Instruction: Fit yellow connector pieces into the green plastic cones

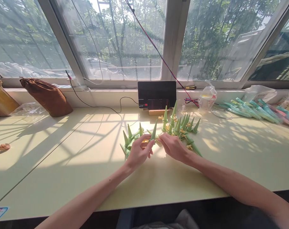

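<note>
My left hand (139, 150) is closed on a green pointed cone (154, 130), its tip upward between thumb and fingers. Close by on the right, my right hand (175, 147) is pinched; what it holds, if anything, is hidden by the fingers. To the left of my left hand, several green cones (126, 139) lie and stand in a cluster, partly covered by that hand. Behind and beside my right hand is a larger group of green cones (177, 126) with small yellow parts among them. One green cone (194, 147) lies tilted beside my right wrist.
A black tablet (157, 89) and a phone (158, 104) lean on a small wooden stand (157, 112) at the back. A brown bag (48, 97) stands back left. Teal plastic packets (254, 109) and a clear bag (207, 97) lie along the windowsill. Wooden pieces (0, 149) lie far left.
</note>
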`<state>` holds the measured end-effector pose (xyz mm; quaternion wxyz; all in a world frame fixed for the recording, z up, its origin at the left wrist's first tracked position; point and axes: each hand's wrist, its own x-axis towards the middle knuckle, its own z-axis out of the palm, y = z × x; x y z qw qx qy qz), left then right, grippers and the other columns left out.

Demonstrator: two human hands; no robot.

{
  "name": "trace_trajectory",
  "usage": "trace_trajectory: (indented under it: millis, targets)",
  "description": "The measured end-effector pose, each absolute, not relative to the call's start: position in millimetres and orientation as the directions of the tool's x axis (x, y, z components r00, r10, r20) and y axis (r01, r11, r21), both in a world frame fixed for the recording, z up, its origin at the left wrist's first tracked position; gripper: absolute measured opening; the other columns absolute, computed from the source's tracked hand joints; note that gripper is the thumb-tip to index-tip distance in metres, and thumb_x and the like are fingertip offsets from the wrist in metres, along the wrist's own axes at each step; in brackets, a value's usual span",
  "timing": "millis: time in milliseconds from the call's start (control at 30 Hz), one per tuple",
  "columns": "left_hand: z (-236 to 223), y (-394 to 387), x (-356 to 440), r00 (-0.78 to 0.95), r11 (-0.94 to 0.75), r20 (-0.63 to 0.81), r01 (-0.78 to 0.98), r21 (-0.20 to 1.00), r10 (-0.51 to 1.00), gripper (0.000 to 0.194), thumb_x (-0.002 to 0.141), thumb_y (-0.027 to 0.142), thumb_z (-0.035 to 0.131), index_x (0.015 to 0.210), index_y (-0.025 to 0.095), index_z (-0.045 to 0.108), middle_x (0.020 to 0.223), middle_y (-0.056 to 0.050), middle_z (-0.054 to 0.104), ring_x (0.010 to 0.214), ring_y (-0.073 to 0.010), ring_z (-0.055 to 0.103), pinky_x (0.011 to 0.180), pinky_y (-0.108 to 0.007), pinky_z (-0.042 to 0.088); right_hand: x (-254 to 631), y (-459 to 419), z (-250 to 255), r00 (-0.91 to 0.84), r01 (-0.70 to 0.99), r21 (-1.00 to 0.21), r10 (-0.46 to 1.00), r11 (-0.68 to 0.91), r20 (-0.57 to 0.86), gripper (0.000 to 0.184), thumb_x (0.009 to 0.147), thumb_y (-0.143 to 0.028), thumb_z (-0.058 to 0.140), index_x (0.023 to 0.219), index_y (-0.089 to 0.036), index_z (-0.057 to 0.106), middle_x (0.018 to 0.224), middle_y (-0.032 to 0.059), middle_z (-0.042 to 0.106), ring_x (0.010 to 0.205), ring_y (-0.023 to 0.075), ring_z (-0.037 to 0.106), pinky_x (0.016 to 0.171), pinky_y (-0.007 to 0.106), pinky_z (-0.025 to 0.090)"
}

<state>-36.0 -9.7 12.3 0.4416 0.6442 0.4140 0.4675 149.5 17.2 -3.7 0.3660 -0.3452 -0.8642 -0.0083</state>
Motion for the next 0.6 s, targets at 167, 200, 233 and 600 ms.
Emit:
trace_trajectory:
  millis: [167, 200, 233, 600]
  targets:
    - [11.3, -8.9, -36.6, 0.227, -0.267, 0.238, 0.106, 0.958, 0.944, 0.031, 0.083, 0.041, 0.063, 0.103, 0.018, 0.062, 0.071, -0.001, 0.059, 0.051, -0.0115, 0.057, 0.042, -0.024, 0.050, 149.5, 16.0, -6.2, -0.509, 0.609, -0.216, 0.585, 0.763, 0.631, 0.028, 0.100, -0.024, 0.034, 0.075, -0.018, 0.045, 0.067, 0.0002, 0.045, 0.053, 0.0103, 0.031, 0.050, 0.024, 0.023]
    - [10.8, -8.7, -36.7, 0.221, -0.261, 0.233, 0.103, 0.960, 0.947, 0.031, 0.082, 0.042, 0.064, 0.103, 0.018, 0.062, 0.069, 0.000, 0.059, 0.050, -0.0116, 0.057, 0.041, -0.024, 0.050, 149.4, 15.7, -6.8, -0.502, 0.607, -0.230, 0.592, 0.761, 0.630, 0.028, 0.100, -0.024, 0.034, 0.074, -0.018, 0.044, 0.067, -0.0001, 0.044, 0.053, 0.0103, 0.030, 0.050, 0.024, 0.023]
    - [10.2, -8.5, -36.8, 0.218, -0.253, 0.227, 0.099, 0.962, 0.949, 0.032, 0.081, 0.042, 0.065, 0.102, 0.018, 0.061, 0.068, 0.000, 0.058, 0.050, -0.0116, 0.057, 0.041, -0.024, 0.050, 149.2, 15.3, -7.4, -0.493, 0.601, -0.252, 0.601, 0.758, 0.629, 0.029, 0.100, -0.025, 0.034, 0.073, -0.019, 0.043, 0.066, -0.0005, 0.043, 0.053, 0.0104, 0.030, 0.050, 0.024, 0.023]
    - [8.9, -8.3, -38.6, 0.228, -0.261, 0.233, 0.100, 0.960, 0.945, 0.035, 0.083, 0.040, 0.064, 0.109, 0.018, 0.060, 0.053, 0.005, 0.053, 0.046, -0.0115, 0.055, 0.042, -0.024, 0.049, 138.9, 6.0, -1.7, -0.434, 0.184, -0.923, 0.870, 0.339, 0.233, 0.039, 0.098, -0.042, 0.036, 0.065, -0.021, 0.035, 0.048, -0.0072, 0.031, 0.042, 0.0084, 0.032, 0.044, 0.023, 0.026]
